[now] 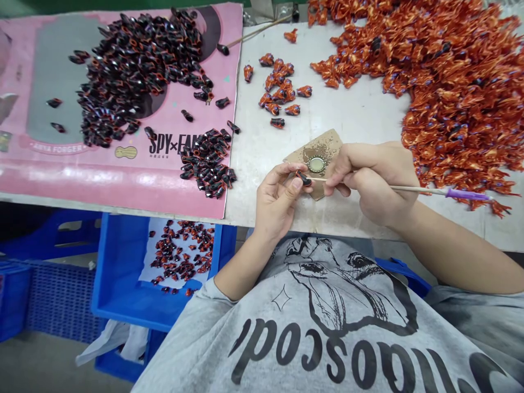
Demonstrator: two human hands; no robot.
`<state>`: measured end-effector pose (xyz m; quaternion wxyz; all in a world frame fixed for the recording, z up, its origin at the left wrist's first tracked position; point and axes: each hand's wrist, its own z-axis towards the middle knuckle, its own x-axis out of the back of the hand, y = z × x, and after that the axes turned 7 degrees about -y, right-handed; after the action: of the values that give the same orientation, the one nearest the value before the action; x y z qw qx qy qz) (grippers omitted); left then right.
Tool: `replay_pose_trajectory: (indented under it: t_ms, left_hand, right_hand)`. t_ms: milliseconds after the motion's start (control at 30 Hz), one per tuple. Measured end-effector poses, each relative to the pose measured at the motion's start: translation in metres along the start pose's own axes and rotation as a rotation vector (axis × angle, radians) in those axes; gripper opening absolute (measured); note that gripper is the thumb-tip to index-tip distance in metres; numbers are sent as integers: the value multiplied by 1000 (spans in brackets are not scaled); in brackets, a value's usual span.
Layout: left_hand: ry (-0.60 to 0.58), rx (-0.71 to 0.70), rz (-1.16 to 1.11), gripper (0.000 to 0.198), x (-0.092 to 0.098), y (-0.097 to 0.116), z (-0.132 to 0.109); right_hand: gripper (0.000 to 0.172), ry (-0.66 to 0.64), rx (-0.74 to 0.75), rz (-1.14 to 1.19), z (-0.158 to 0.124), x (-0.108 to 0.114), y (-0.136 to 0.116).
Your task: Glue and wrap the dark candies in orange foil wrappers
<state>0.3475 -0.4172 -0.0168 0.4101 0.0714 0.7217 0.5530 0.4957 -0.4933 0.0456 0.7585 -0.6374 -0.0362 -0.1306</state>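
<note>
A white table bears a heap of orange pieces at right. Nearer, the right hand closes around a thin stick, while the left hand pinches a small black piece at the stick's tip.

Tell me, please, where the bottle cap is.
In the head view, the bottle cap lies right of centre on the brown cardboard, just beyond the thin stick, left of the right hand.

pink mat: "ANYA FORGER", "SPY×FAM…" | grey shirt: upside-down lettering, unclear
</note>
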Motion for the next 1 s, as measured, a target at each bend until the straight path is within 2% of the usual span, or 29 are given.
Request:
replay_pose_trajectory:
  t_ms: [100,267,500,600,1000]
  left_hand:
    - [-14,-10,-7,27,-1,0,0]
    - [-13,-11,44,30,0,0,-1]
    - [-41,-32,60,28,2,-2,-2]
    - [-37,-41,62,28,1,-2,-2]
    - [-26,-38,49,26,1,-2,-2]
  right_hand:
    - [22,44,54,52,-1,0,1]
    - [22,76,-12,48,-3,-1,2]
    - [22,35,-30,45,-2,-1,2]
    - [22,5,11,24,-1,-1,2]
    - [24,22,-3,-3,-3,-2,1]
